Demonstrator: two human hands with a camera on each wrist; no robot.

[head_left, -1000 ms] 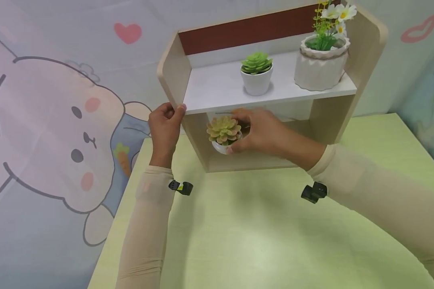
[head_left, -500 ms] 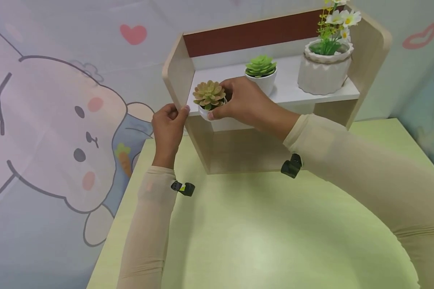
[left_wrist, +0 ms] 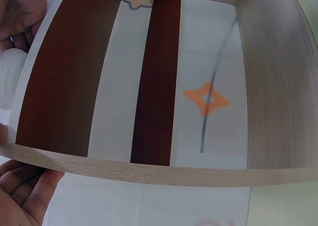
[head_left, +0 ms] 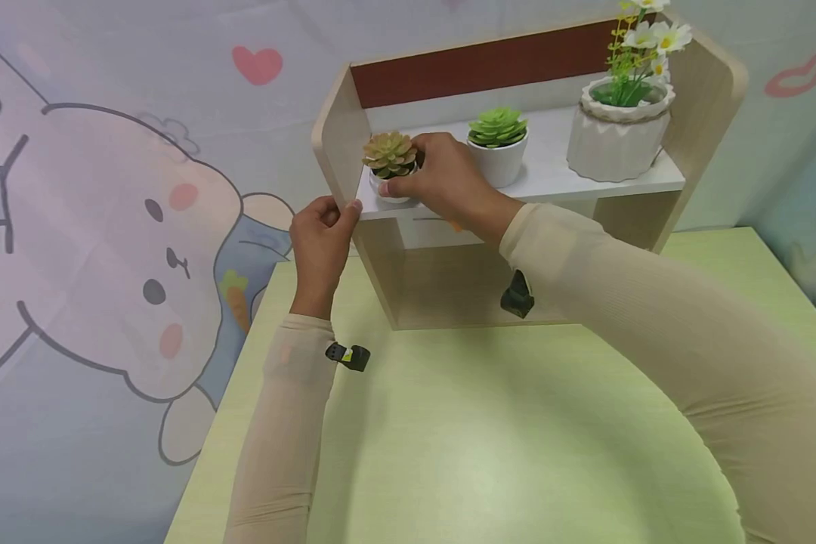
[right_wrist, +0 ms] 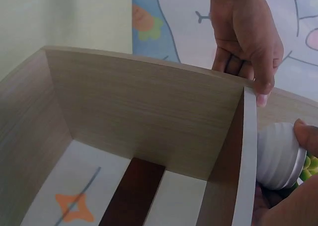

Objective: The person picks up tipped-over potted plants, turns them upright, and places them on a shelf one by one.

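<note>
My right hand [head_left: 449,174] holds a small white pot with a pinkish-green succulent [head_left: 390,155] at the left end of the upper shelf [head_left: 551,121]. Its thumb lies on the front of the pot; in the right wrist view the ribbed white pot [right_wrist: 280,156] is right by the shelf board. With thumb and fingers, my left hand [head_left: 321,245] grips the front edge of the left side panel [head_left: 340,136], level with the shelf. A bright green succulent in a white pot [head_left: 499,162] stands just right of my right hand.
A larger cream pot with white daisies [head_left: 619,140] stands at the shelf's right end. The wooden shelf unit has a lower compartment [head_left: 476,287] with a red-brown back strip [left_wrist: 156,77]. It stands on a light green table [head_left: 489,423] against a cartoon-print cloth [head_left: 109,249].
My right hand has lifted the pinkish-green succulent out of the lower compartment, up and left onto the upper shelf's left end. My left hand has stayed on the side panel.
</note>
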